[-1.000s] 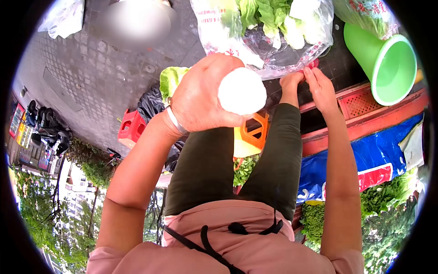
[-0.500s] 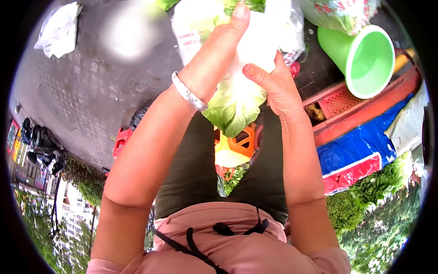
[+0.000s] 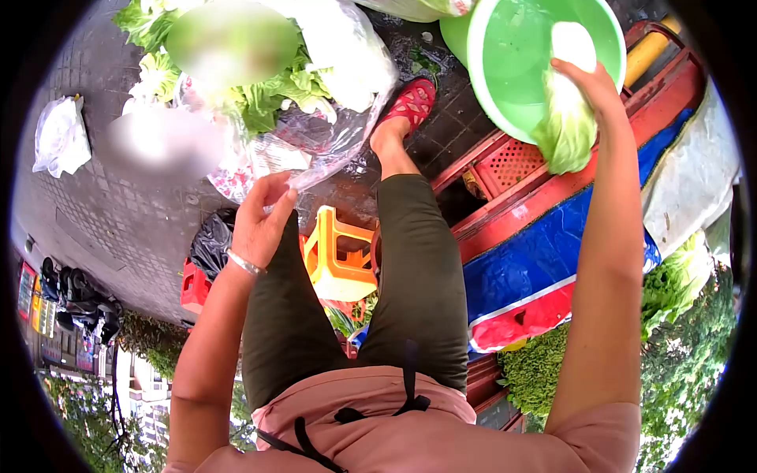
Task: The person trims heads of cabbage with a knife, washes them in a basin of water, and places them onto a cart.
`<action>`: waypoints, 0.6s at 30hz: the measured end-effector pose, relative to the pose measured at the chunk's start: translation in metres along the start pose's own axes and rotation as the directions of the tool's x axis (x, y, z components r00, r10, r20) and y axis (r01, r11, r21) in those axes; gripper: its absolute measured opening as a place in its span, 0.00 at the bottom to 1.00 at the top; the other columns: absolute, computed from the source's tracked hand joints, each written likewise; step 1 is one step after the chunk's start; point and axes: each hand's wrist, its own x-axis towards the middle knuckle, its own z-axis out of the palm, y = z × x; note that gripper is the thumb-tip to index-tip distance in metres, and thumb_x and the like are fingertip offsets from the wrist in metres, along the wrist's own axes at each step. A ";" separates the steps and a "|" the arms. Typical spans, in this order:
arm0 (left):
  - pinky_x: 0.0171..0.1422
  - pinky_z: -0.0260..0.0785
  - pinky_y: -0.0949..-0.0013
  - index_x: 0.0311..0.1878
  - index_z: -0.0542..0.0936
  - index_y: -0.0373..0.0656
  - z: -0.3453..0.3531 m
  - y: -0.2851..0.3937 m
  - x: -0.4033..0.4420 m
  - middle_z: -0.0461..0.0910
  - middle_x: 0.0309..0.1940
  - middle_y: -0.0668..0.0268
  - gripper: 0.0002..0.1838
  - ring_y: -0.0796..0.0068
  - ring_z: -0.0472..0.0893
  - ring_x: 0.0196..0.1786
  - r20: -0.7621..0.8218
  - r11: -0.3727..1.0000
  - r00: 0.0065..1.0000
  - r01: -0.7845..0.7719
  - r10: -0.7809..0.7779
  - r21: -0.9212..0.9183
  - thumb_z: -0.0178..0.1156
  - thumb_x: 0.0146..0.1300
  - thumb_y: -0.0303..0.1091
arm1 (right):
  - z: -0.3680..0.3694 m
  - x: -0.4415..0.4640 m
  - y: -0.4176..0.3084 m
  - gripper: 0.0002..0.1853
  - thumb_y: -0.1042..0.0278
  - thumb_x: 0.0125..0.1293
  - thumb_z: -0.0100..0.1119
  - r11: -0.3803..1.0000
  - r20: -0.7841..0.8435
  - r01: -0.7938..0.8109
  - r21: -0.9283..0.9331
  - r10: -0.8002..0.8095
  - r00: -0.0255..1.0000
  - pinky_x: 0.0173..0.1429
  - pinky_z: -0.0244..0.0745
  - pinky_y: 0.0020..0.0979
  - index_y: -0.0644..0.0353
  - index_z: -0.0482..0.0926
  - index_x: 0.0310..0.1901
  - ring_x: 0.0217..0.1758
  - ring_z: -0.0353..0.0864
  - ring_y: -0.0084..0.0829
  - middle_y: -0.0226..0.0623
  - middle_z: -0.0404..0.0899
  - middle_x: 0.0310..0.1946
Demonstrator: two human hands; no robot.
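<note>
In my right hand [image 3: 595,91] is a head of napa cabbage [image 3: 569,130], white at its upper end and pale green below. It is over the rim of a green bucket [image 3: 512,87], at the upper right. My left hand [image 3: 264,217] is at the left, fingers pinched at the edge of a clear plastic bag [image 3: 327,162] that stretches up and to the right. Leafy greens [image 3: 272,98] lie around and on the bag at the upper left, partly blurred out.
A yellow and orange stool [image 3: 339,264] stands between my legs. A red crate [image 3: 512,165] and a blue and red plastic sheet [image 3: 524,272] lie to the right. More leafy vegetables [image 3: 674,288] are beyond. A black bag [image 3: 213,244] and a white bag [image 3: 61,135] are at the left.
Both hands were around the cabbage in front of me. Now the right hand has carried it right to the bucket, and the left has let go and moved down-left to the plastic bag.
</note>
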 end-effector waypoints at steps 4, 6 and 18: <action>0.54 0.71 0.71 0.56 0.74 0.37 0.028 0.000 -0.003 0.80 0.42 0.61 0.17 0.75 0.78 0.46 -0.003 0.995 0.997 0.079 -0.079 0.054 0.60 0.66 0.32 | 0.025 0.074 0.006 0.42 0.48 0.45 0.72 0.800 0.016 -0.046 -0.598 0.069 0.997 0.53 0.76 0.35 0.67 0.70 0.58 0.46 0.83 0.39 0.48 0.82 0.46; 0.54 0.71 0.71 0.56 0.74 0.36 0.041 0.002 -0.002 0.79 0.43 0.60 0.17 0.75 0.78 0.46 0.008 0.992 0.993 0.116 -0.117 0.038 0.60 0.67 0.31 | 0.055 0.086 0.015 0.40 0.49 0.47 0.70 0.784 -0.083 -0.093 -0.613 0.053 0.995 0.55 0.75 0.38 0.65 0.70 0.58 0.49 0.83 0.42 0.49 0.82 0.46; 0.55 0.67 0.77 0.58 0.74 0.39 0.065 0.016 0.009 0.78 0.44 0.69 0.16 0.83 0.75 0.48 0.023 0.996 0.996 0.092 -0.092 -0.019 0.57 0.69 0.32 | 0.034 0.120 0.076 0.25 0.72 0.52 0.73 0.755 -0.462 0.395 0.524 -0.138 0.876 0.61 0.71 0.32 0.71 0.76 0.51 0.55 0.78 0.33 0.44 0.81 0.49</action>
